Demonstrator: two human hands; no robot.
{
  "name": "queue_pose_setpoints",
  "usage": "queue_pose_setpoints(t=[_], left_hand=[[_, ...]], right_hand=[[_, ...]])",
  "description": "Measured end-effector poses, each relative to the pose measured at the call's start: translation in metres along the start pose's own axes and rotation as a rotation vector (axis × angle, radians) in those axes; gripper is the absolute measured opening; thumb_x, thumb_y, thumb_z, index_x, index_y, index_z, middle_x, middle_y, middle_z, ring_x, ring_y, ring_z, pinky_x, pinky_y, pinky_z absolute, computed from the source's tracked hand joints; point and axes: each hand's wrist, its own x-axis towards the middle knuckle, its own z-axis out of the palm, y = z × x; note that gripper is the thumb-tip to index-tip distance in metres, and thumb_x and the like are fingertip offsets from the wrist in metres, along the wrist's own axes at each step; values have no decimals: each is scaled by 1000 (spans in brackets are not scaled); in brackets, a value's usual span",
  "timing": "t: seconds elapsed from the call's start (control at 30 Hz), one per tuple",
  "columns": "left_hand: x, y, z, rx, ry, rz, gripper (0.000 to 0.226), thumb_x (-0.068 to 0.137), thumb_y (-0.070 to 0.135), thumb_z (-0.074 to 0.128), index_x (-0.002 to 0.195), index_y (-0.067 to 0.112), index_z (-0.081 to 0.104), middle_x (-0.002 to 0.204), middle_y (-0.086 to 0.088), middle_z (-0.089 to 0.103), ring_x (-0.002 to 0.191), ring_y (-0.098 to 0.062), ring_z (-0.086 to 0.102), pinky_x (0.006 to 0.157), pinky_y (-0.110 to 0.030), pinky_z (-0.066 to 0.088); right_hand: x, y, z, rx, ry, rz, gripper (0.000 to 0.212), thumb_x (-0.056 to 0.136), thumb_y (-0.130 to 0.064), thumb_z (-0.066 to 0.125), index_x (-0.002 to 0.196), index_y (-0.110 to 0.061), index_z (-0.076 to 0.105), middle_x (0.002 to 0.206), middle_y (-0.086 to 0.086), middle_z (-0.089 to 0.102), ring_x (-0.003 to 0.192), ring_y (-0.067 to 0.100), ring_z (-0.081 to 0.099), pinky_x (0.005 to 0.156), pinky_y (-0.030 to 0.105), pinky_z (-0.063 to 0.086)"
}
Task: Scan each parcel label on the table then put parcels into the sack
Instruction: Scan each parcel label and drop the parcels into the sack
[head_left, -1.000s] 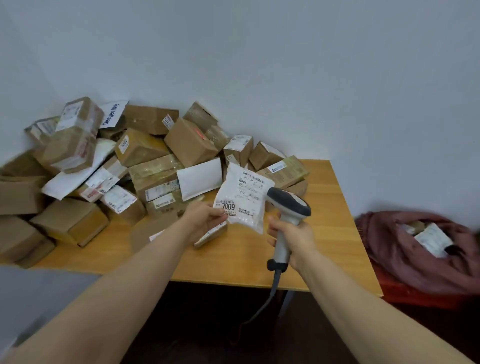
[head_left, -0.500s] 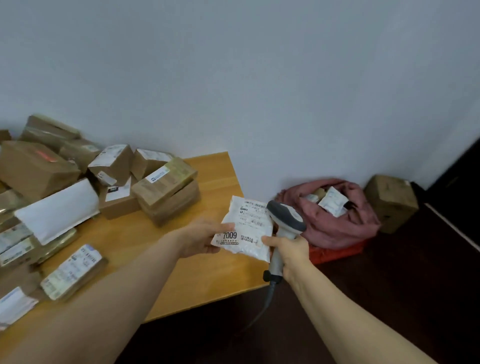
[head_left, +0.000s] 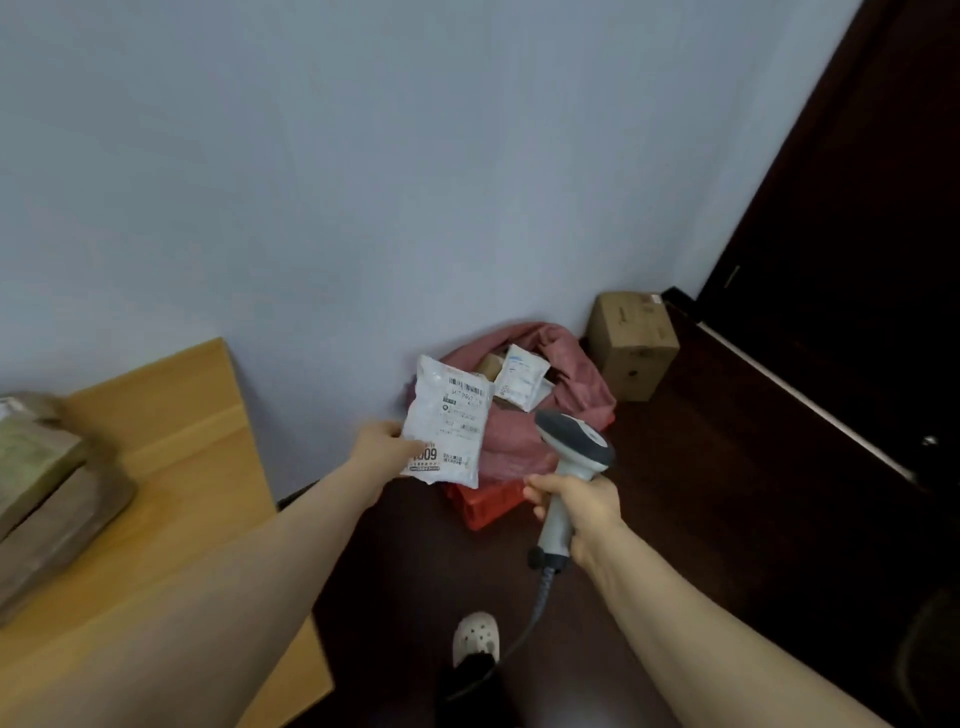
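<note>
The white plastic-bag parcel (head_left: 448, 415) is in the air past the end of the counter (head_left: 171, 415). It is in front of the dusky pink sack (head_left: 576, 379) and overlaps its near side in this view. Its printed label faces the camera, with the barcode near the top edge. The left hand (head_left: 387, 449) pinches the parcel's lower left corner, with the thumb on the front and the fingers hidden behind.

Just to the right of the parcel and not touching it, the right hand (head_left: 576, 506) is wrapped around the handle of a grey barcode scanner (head_left: 574, 441). The scanner's head is tilted up and to the left, and its cable (head_left: 524, 629) trails down toward the floor.

The sack lies open against the wall, on a red crate (head_left: 488, 506). Another white labelled parcel (head_left: 521, 376) lies in its mouth. A cardboard box (head_left: 634, 351) stands on the dark floor beside the sack. Brown parcels (head_left: 36, 467) are stacked at the left end of the counter. A foot in a white clog (head_left: 475, 636) shows below.
</note>
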Motion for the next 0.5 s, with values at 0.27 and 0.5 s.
queue_pose_setpoints(t=[0.27,0.5], left_hand=[[151,45,61,447,106,219,27,82,6,60,105,13,72,101,-9,72,94,-28,64,76,-33,48],[275,72,113,613,156,235,28,87,9,56,107,21,73,105,-7,70,102,-30,61,83,-35,45]], right_hand=[[125,-55,3,-10,115,70,18,77,15,67,72,0,59,56,9,65,41,11,61,41,21,49],[248,-84,24,-66,191,164,14,76,13,70,71,3,61,54,11,63,41,13,59,42,23,49]])
